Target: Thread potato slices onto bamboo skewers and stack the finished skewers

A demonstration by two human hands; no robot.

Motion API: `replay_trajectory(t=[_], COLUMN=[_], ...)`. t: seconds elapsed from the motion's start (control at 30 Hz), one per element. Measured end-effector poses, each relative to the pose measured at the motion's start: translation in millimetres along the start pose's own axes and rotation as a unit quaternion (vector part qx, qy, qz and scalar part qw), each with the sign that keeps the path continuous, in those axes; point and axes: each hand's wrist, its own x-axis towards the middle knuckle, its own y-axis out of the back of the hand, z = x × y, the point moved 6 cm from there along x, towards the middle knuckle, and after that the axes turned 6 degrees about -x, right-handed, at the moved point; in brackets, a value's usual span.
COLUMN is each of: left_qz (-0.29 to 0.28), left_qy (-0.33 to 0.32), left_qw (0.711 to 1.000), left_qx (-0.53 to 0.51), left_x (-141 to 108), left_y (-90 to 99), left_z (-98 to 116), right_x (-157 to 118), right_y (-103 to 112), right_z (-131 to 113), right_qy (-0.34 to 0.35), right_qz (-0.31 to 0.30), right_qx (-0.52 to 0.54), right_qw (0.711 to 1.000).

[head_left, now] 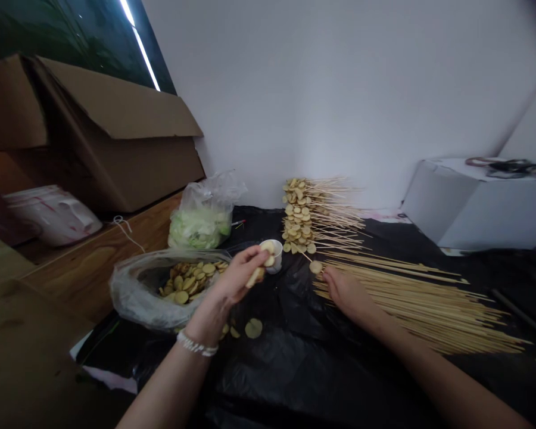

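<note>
My left hand (241,271) is closed on several potato slices (270,255), held in front of a white paper cup (276,262). Between the fingers of my right hand (342,289) is a thin wooden skewer (307,257) with one round potato slice (315,267) threaded on it. Close to my right hand lies a wide spread of bare skewers (420,304). Behind it rises a stack of filled potato skewers (298,220), slices to the left and sticks to the right. An open clear bag (134,292) of loose potato slices (190,283) sits left of my left wrist.
Loose slices (253,328) lie on the black plastic sheet (268,381). A tied bag of pale green vegetables (201,220) stands behind the potato bag. A cardboard box (129,155) and a white bucket (53,214) are at left, a white box (469,202) at right.
</note>
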Motion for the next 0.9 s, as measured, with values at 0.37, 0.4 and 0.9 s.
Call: replay_trajectory(t=[0.37, 0.4, 0.9], left_qz=[-0.176, -0.179, -0.15], left_qy=[0.4, 0.412, 0.221], left_qw=[0.779, 0.775, 0.937], left_qx=[-0.449, -0.445, -0.226], left_x=[21.5, 19.3, 28.0], left_y=[-91.3, -90.5, -84.3], left_z=[-90.1, -93.3, -94.8], right_x=[3.3, 2.8, 1.9], right_y=[11.8, 11.6, 4.2], right_z=[8.5, 6.5, 3.0], right_qy=[-0.116, -0.119, -0.126], right_qz=[-0.088, -0.093, -0.113], right_qx=[0.417, 0.432, 0.46], right_qw=[0.897, 0.889, 0.871])
